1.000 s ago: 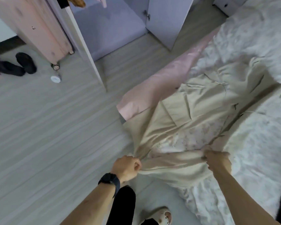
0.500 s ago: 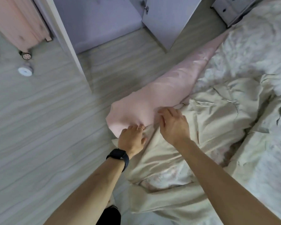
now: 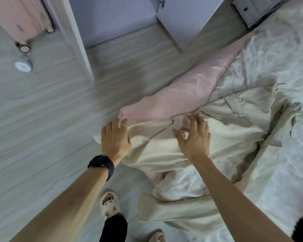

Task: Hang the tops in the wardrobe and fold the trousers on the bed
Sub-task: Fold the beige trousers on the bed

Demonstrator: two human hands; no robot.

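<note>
Trousers (image 3: 226,130) at the bed (image 3: 278,58) corner
My left hand (image 3: 115,138) presses them, fingers straight; my right hand (image 3: 194,137) hovers above, spread, empty.

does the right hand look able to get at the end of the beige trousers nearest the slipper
Probably yes. The right hand hovers open, and that end of the beige trousers lies uncovered at the edge of the bed beside its forearm; it would need to draw back.
</note>
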